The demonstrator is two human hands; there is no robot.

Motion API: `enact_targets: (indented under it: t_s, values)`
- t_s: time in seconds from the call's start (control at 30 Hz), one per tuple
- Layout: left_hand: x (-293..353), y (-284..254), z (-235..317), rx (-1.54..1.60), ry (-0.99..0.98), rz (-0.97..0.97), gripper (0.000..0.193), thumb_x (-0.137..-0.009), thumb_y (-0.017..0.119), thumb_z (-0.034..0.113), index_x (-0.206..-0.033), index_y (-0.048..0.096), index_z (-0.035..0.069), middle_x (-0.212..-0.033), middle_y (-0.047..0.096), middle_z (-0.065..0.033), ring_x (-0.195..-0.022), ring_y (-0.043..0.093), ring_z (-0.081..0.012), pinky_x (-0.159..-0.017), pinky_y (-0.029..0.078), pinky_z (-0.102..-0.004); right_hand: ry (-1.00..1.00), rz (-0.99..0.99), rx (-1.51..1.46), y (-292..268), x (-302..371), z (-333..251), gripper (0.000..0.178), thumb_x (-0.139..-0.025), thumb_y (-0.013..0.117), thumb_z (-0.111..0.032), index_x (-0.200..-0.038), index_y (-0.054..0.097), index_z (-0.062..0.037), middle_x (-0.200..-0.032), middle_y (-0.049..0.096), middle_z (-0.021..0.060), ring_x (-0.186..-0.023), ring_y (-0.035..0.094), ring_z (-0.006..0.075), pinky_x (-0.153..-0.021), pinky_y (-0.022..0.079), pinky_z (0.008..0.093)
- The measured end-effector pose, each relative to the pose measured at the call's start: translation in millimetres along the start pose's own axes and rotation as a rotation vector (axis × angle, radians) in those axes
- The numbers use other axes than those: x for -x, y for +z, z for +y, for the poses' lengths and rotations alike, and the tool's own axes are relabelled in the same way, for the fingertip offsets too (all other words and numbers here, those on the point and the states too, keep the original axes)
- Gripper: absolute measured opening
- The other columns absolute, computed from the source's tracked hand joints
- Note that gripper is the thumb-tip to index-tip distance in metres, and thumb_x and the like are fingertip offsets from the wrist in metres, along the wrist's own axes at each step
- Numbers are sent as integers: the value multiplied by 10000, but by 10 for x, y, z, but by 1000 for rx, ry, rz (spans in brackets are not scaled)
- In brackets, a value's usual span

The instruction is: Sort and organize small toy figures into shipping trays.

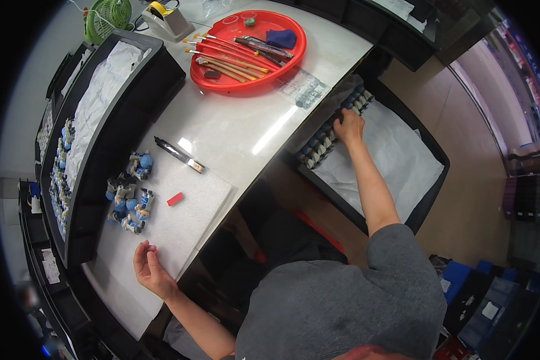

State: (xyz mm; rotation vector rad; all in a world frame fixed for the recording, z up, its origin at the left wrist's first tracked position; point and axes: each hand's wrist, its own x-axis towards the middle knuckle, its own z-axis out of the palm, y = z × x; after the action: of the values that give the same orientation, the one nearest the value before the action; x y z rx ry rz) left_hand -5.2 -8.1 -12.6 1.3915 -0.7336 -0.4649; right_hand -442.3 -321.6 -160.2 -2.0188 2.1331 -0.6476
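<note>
Head view: the right hand (350, 126) was inside the black tray (431, 193).
Its fingers bent over a row of figurines (320, 146), the grip indiscernible; the left hand (153, 275), half-open and empty, lay near the clustered figurines (120, 204).

I wear a dark grey, faintly mottled T-shirt (342, 306) with short, loose sleeves (396, 252), leaving my forearms (375, 187), left hand (154, 277) and right hand (350, 128) all bare.
</note>
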Motion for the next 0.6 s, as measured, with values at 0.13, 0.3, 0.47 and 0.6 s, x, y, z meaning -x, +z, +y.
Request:
enact_targets:
  t_s: [0.13, 0.3, 0.47, 0.6]
  values:
    - [5, -14, 0, -2, 0, -3, 278, -820, 518, 0, -1096, 505, -35, -1063, 553, -132, -875, 533, -154, -785, 429, -250, -35, 334, -69, 215, -232, 224, 365, -664, 561, -124, -1017, 521, -38, -1093, 485, 183, -960, 494, 353, -820, 414, 420]
    - [4, 22, 17, 1, 0, 8, 275, -819, 517, -3, -1092, 506, -36, -1061, 553, -131, -876, 533, -152, -787, 430, -250, 179, 9, -38, 125, -435, 227, 384, -679, 552, -121, -1047, 496, -27, -1125, 456, 198, -995, 478, 373, -871, 399, 414]
    - [-37, 34, 2, 13, 5, -5, 268, -819, 518, -4, -1084, 511, -37, -1060, 552, -129, -875, 534, -151, -784, 431, -250, 299, -90, -17, -21, -593, 245, 383, -696, 555, -158, -1054, 501, -35, -1101, 490, 186, -1017, 469, 375, -871, 402, 412]
    - [-5, -3, 10, 9, -13, 31, 262, -813, 519, -12, -1074, 518, -35, -1040, 560, -123, -864, 540, -152, -778, 433, -250, 288, 42, -39, 88, -690, 299, 413, -715, 539, -191, -1100, 506, -45, -1082, 516, 194, -1004, 492, 352, -879, 394, 409]
